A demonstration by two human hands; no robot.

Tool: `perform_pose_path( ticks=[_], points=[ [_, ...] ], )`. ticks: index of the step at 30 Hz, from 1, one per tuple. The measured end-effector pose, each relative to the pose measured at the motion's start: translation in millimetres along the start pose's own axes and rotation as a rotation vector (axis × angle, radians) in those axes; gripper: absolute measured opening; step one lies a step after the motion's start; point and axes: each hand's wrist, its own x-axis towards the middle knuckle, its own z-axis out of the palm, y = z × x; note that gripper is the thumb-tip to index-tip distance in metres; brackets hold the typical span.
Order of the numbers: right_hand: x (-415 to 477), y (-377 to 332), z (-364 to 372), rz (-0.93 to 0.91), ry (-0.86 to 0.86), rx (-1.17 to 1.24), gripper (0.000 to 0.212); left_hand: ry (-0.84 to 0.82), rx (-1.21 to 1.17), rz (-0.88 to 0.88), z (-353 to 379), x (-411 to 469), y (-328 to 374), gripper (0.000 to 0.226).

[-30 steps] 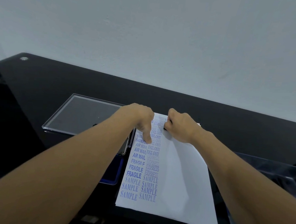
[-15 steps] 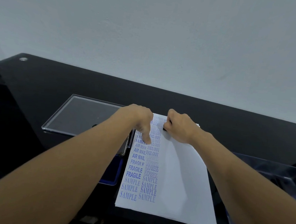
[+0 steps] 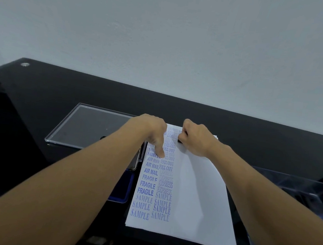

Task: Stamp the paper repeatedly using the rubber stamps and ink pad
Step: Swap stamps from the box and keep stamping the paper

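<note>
Right hand (image 3: 198, 138), fingers curled around a dark stamp (image 3: 180, 141), presses at the paper's (image 3: 199, 195) 12 o'clock end. Left hand (image 3: 151, 133), forefinger extended, pins the sheet. Press straight down; lift vertically to avoid smearing.

A black glossy table (image 3: 64, 93) is seen running across the lower part of the view, set against a plain pale wall (image 3: 165, 33). A small round metal fitting (image 3: 24, 64) is set in the table's far left corner. A clear plastic lid (image 3: 89, 126) lies flat on the left of the surface. A clear plastic container (image 3: 298, 187) stands at the right edge, and its contents cannot be made out.
</note>
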Motion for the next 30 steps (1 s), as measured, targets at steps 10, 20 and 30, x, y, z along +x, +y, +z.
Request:
perform_pose_path(
  ticks=[10,20,30],
  points=[
    [-0.2,2.1,3.6,0.019,0.020,0.033,0.012,0.001,0.011,0.002,-0.3,-0.9,0.5,0.088],
    [0.3,1.9,3.2,0.025,0.028,0.060,0.012,0.001,-0.018,0.003,0.3,-4.6,1.0,0.087],
    [1.2,3.1,6.0,0.030,0.034,0.047,0.014,0.003,-0.006,0.001,1.3,-1.4,-0.2,0.089]
  ],
)
